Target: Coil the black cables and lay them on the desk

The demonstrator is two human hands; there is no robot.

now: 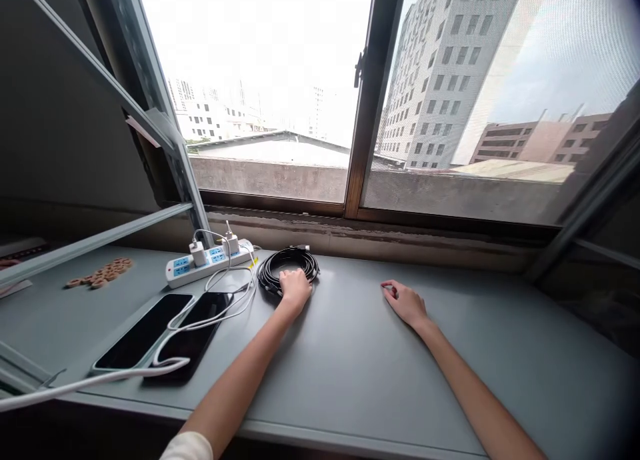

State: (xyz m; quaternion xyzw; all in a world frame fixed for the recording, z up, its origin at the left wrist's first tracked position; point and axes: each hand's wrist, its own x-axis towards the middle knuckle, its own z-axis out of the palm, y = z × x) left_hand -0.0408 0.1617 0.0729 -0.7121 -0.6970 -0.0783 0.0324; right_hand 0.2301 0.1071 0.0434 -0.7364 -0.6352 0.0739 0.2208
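A coiled black cable (266, 268) lies on the grey shelf top, close to the window wall. Over the right side of this coil is my left hand (296, 288), its fingers curled closed on the cable. One light-coloured plug end (306, 248) sticks out at the coil's far edge. My right hand (407, 305) rests on the bare surface well to the right of the cable. Its fingers are loosely bent, with a gap between thumb and forefinger, and nothing shows in it.
Left of the coil stands a white power strip (193, 274) with two chargers plugged in. White cords (215, 321) trail across two dark phones (145, 333) (197, 340). Small brown pieces (103, 273) lie farther left. Metal shelf posts (173, 133) and a window (350, 180) bound the surface.
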